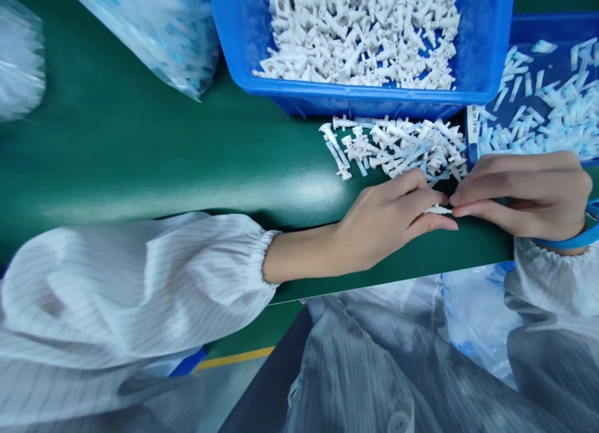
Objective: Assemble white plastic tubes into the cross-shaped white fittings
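Between the fingers of my left hand is a small white plastic connector, pinched by thumb and forefinger. My right hand meets it at the connector's right end, its thumb and fingertips pressed together there. Whatever the right fingertips grip is too small and covered to make out. Just behind both hands lies a loose pile of white connectors, several with pale blue tubes on them.
A blue bin of white plastic fittings stands behind the pile. At right, a blue tray holds short pale blue tubes. Clear plastic bags lie at back left on the green table. The table's front edge runs below my hands.
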